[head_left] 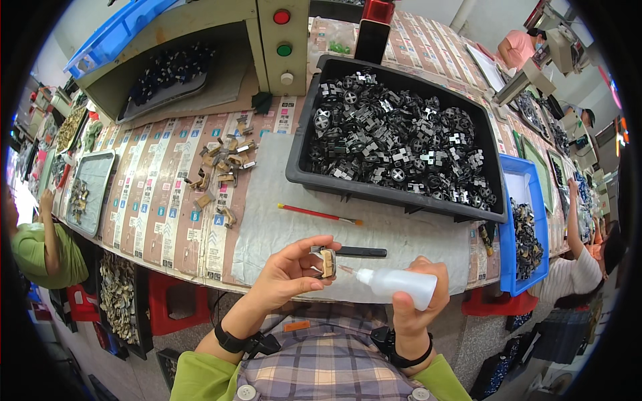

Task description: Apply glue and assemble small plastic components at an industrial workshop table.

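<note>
From my remote seat, I judge that everything turns on the gap between the nozzle of the white squeeze bottle (404,286) and the small tan part (328,263): the tip sits just to the part's right, and I cannot tell whether they touch. The bottle's long axis runs nearly level, pointing left and slightly away from the body; the part stands upright, its longer side across that line. My left hand (287,273) has the part pinched between thumb and fingers, reaching in from the lower left. My right hand (424,297) is wrapped around the bottle's rear end, thumb on the near side. The two hands are apart, above the pale sheet (267,200) near the edge of the desk (160,194)
</note>
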`<act>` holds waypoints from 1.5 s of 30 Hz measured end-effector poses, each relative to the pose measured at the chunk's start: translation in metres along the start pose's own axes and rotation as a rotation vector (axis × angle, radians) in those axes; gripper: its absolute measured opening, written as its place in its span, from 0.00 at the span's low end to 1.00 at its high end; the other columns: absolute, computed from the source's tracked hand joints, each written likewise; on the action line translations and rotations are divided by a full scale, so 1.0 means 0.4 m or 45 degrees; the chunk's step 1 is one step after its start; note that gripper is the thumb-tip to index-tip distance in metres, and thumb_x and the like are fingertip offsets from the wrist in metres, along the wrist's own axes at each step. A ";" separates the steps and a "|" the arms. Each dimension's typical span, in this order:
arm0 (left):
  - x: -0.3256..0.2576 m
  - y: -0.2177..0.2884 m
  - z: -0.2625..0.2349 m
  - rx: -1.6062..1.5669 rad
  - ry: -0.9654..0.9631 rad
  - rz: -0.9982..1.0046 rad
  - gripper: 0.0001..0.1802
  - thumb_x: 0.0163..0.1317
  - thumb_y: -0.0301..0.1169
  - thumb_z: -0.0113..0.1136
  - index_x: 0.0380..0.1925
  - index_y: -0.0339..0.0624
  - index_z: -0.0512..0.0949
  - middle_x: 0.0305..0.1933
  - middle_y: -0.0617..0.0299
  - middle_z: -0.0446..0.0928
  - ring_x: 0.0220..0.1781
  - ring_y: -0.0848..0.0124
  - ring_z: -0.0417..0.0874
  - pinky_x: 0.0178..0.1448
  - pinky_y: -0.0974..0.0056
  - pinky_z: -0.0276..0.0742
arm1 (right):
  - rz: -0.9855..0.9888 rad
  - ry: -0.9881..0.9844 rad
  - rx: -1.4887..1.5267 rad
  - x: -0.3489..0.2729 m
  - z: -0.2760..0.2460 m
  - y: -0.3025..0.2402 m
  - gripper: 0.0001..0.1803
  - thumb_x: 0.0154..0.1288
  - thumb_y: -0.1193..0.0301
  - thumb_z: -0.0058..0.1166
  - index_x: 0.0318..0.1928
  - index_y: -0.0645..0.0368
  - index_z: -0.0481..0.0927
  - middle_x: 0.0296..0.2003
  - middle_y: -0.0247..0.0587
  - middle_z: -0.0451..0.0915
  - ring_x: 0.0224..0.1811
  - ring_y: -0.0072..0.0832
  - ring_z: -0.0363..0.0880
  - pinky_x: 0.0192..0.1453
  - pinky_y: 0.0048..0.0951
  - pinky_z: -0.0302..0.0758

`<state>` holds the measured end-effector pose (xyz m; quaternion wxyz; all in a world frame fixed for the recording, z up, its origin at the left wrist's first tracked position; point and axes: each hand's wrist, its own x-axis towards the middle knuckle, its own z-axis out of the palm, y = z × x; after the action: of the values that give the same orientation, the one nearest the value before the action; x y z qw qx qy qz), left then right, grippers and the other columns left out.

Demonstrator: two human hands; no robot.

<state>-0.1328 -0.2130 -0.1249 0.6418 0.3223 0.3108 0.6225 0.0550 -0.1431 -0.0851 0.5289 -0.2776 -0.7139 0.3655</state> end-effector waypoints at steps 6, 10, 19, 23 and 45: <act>0.003 0.001 0.005 -0.002 0.007 -0.019 0.33 0.48 0.20 0.60 0.55 0.36 0.60 0.56 0.55 0.64 0.41 0.76 0.72 0.53 0.66 0.74 | 0.150 0.056 -0.070 0.002 0.008 -0.009 0.26 0.50 0.49 0.56 0.28 0.60 0.65 0.19 0.32 0.63 0.20 0.18 0.58 0.23 0.20 0.54; 0.006 -0.008 0.001 0.027 0.065 -0.007 0.35 0.45 0.24 0.64 0.55 0.36 0.61 0.54 0.53 0.66 0.40 0.71 0.75 0.47 0.66 0.75 | 0.087 0.252 0.029 -0.001 -0.037 0.025 0.23 0.52 0.53 0.56 0.31 0.60 0.64 0.21 0.33 0.64 0.19 0.19 0.60 0.23 0.21 0.57; 0.006 -0.017 -0.030 -0.033 0.163 0.071 0.32 0.46 0.22 0.63 0.54 0.39 0.63 0.52 0.53 0.67 0.42 0.69 0.76 0.46 0.64 0.76 | 0.538 0.438 -0.280 0.033 -0.288 0.108 0.17 0.51 0.74 0.55 0.41 0.66 0.68 0.36 0.36 0.70 0.39 0.21 0.70 0.44 0.21 0.67; 0.010 -0.021 -0.031 -0.033 0.194 0.111 0.32 0.46 0.23 0.63 0.54 0.40 0.63 0.51 0.52 0.69 0.41 0.68 0.77 0.46 0.64 0.76 | 0.633 0.391 -0.122 -0.015 -0.313 0.229 0.21 0.51 0.82 0.53 0.48 0.65 0.68 0.42 0.41 0.73 0.44 0.24 0.72 0.50 0.23 0.67; -0.029 0.012 -0.051 -0.120 0.241 0.196 0.32 0.48 0.26 0.62 0.54 0.38 0.61 0.40 0.52 0.73 0.39 0.65 0.77 0.44 0.63 0.76 | 0.490 -0.583 -1.042 0.339 0.073 0.194 0.07 0.47 0.68 0.56 0.27 0.56 0.76 0.27 0.40 0.78 0.33 0.36 0.77 0.38 0.34 0.72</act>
<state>-0.1524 -0.2238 -0.1332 0.5745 0.2546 0.3149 0.7113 -0.0112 0.0013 -0.0783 0.1296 -0.5014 -0.8322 0.1981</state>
